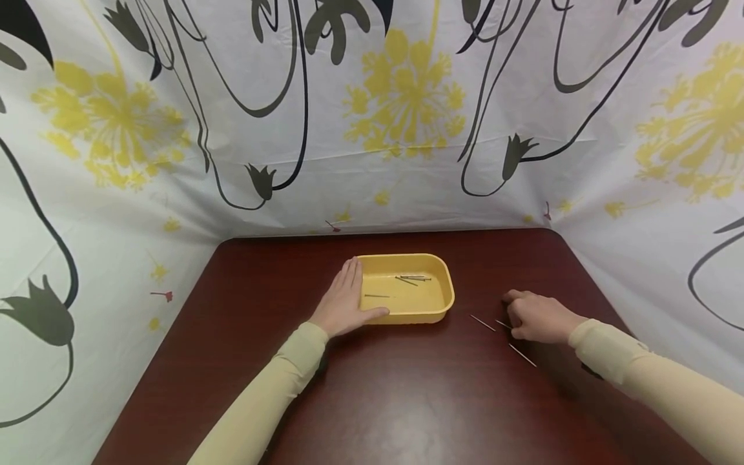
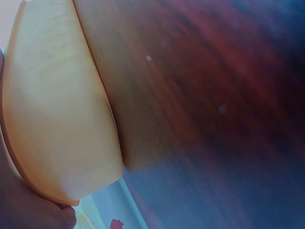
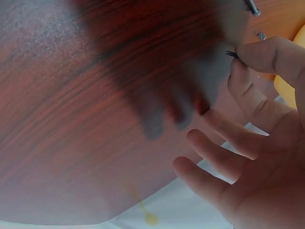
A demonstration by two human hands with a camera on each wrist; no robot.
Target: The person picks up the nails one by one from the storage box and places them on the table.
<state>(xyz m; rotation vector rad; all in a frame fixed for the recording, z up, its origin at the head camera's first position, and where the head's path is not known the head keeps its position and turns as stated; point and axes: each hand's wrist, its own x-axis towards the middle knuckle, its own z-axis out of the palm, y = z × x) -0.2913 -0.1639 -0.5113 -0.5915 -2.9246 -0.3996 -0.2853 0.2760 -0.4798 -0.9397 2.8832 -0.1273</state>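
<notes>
A yellow plastic tray point(image 1: 407, 318) with several nails point(image 1: 414, 278) inside sits toward the back of the table. My left hand point(image 1: 344, 303) rests on its left end, fingers straight along the rim and thumb over the near edge. In the left wrist view the tray's outer wall point(image 2: 62, 105) fills the left side. To the right of the tray, my right hand point(image 1: 540, 316) pinches a nail point(image 3: 231, 54) between thumb and index finger, its other fingers spread loosely. Two more nails lie on the table by this hand, one nearer the tray point(image 1: 482, 322), one nearer me point(image 1: 522, 355).
The dark red-brown wooden table point(image 1: 418, 387) has rounded far corners. A white cloth point(image 1: 372, 187) printed with yellow flowers and dark stems hangs behind it and along both sides.
</notes>
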